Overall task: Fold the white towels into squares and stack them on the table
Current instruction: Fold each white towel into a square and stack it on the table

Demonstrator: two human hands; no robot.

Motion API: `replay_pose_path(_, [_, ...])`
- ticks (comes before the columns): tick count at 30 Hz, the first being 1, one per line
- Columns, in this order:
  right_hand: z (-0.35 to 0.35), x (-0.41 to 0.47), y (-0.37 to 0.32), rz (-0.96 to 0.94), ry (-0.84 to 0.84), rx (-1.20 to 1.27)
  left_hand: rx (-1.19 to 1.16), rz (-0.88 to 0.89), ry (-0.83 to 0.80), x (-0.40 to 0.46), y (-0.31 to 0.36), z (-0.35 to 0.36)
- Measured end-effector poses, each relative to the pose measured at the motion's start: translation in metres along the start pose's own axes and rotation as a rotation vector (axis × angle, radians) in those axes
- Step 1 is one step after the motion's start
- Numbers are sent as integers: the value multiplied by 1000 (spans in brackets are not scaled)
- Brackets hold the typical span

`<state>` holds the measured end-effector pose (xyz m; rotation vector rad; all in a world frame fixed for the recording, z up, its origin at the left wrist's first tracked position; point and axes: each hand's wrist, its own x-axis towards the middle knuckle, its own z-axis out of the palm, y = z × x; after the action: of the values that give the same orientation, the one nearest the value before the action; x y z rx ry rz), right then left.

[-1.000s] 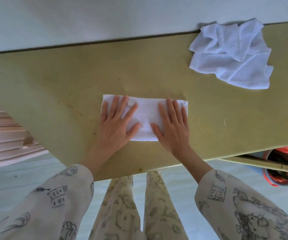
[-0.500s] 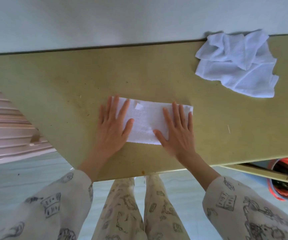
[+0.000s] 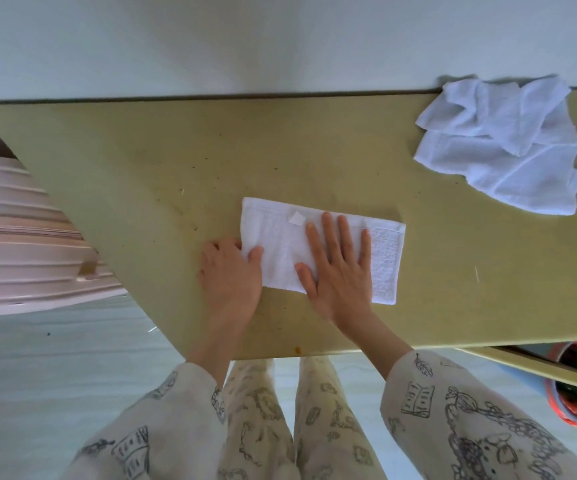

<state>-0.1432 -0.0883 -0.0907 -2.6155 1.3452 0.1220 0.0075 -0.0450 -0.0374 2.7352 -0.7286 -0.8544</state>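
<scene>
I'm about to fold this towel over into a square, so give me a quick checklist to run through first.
1. Left hand grips the left end of the half-folded towel: ok.
2. Right hand lies flat near the middle, holding the towel down: ok.
3. Towel lies flat as a rectangle: ok.
4. Right end free to receive the fold: ok.
5. Edges underneath aligned: cannot tell.
6. Crumpled towel lies well apart, at the table's far right: ok.
</scene>
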Motion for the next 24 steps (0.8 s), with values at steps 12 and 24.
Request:
replay_pose_path(12, [-4, 10, -5, -3, -32, 48, -439, -57, -131, 31, 10, -16])
replay_pose_path(24, [-76, 1, 48, 748, 64, 1309, -365, 481, 44, -23, 66, -11])
